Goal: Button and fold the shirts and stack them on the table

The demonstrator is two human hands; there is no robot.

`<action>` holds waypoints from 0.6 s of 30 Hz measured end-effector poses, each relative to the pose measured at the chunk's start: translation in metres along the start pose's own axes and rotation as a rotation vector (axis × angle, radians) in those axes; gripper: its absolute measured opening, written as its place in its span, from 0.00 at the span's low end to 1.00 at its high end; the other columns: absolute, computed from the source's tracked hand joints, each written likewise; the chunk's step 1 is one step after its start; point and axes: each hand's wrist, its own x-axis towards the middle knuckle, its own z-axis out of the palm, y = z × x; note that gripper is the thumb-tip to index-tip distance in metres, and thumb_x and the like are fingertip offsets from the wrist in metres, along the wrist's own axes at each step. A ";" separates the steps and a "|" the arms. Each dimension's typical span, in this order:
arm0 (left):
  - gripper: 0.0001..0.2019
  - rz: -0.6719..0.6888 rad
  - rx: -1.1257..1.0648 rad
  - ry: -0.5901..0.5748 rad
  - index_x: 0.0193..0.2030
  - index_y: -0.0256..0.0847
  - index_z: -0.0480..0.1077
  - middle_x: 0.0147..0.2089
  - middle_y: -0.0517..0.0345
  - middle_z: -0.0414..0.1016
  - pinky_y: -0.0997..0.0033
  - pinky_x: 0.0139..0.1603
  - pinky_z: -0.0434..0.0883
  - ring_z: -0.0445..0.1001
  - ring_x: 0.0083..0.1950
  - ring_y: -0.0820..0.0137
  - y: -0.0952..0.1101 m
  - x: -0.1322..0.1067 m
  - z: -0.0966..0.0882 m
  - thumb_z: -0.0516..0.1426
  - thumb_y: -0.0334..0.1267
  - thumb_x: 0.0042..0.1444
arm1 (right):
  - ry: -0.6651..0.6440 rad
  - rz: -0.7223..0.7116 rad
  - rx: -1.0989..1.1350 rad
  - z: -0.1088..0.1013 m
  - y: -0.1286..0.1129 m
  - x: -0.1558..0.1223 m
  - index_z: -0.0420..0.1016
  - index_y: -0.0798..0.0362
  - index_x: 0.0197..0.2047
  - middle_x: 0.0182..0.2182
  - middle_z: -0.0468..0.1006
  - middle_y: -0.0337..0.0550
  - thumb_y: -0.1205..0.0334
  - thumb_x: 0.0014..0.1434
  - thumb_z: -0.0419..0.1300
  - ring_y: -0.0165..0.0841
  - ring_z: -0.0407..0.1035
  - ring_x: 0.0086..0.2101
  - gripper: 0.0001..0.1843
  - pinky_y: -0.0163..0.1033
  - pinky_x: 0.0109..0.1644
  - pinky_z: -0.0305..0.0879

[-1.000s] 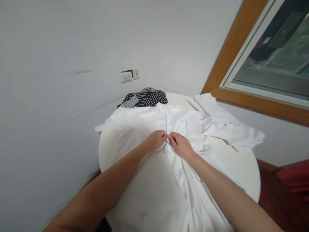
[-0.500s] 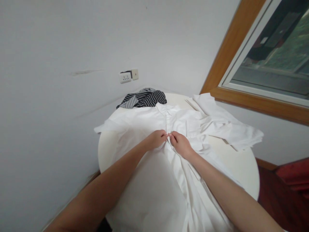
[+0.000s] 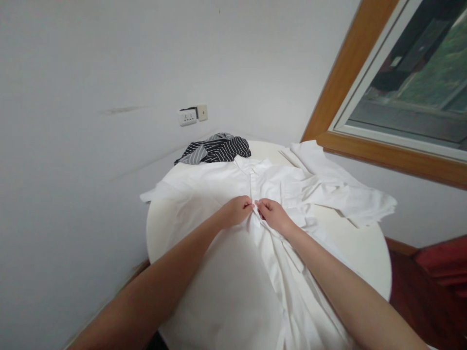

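A white shirt [image 3: 226,272] lies spread over a round white table [image 3: 368,253], its collar toward the wall and its lower part draping over the near edge. My left hand [image 3: 238,210] is closed on the front placket, pinching the cloth at the middle of the shirt. Just to its right, my right hand [image 3: 272,214] pinches the same front edge, thumb and forefinger together. The fingertips of both hands nearly meet. Any button between them is too small to make out.
A black-and-white striped cloth [image 3: 222,148] lies bunched at the table's far edge by the wall. Above it is a wall socket [image 3: 188,117]. A wood-framed window [image 3: 328,141] stands at the right, with red fabric [image 3: 445,262] low beside the table.
My right fingers have shifted slightly and their grip on the placket looks a little different. My left hand stays in place. The view has moved very slightly.
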 end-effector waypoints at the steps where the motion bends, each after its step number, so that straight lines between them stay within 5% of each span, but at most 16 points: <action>1: 0.09 -0.008 -0.043 -0.018 0.29 0.39 0.66 0.24 0.63 0.66 0.73 0.31 0.60 0.63 0.28 0.72 0.000 0.000 -0.001 0.50 0.38 0.57 | 0.005 0.001 -0.003 0.000 0.000 0.000 0.60 0.51 0.21 0.16 0.60 0.32 0.49 0.63 0.47 0.27 0.56 0.21 0.22 0.32 0.28 0.52; 11: 0.09 0.003 0.093 0.062 0.33 0.39 0.73 0.32 0.55 0.75 0.69 0.41 0.67 0.72 0.36 0.68 -0.007 0.001 -0.004 0.52 0.38 0.56 | -0.043 -0.066 -0.225 -0.012 -0.013 -0.007 0.68 0.52 0.25 0.20 0.72 0.37 0.55 0.65 0.46 0.29 0.65 0.25 0.20 0.33 0.32 0.57; 15: 0.15 0.059 0.295 0.293 0.49 0.38 0.72 0.53 0.48 0.74 0.60 0.60 0.61 0.68 0.56 0.61 -0.013 0.006 -0.005 0.50 0.38 0.60 | 0.098 -0.154 -0.588 -0.036 -0.019 -0.007 0.76 0.55 0.37 0.37 0.79 0.49 0.62 0.64 0.47 0.36 0.70 0.41 0.16 0.40 0.48 0.60; 18: 0.21 0.039 0.365 0.249 0.62 0.43 0.63 0.65 0.52 0.63 0.55 0.67 0.54 0.56 0.67 0.61 -0.019 0.007 0.001 0.47 0.39 0.63 | 0.087 -0.142 -0.770 -0.043 -0.007 -0.005 0.69 0.51 0.58 0.59 0.68 0.50 0.58 0.64 0.48 0.42 0.56 0.59 0.21 0.49 0.61 0.50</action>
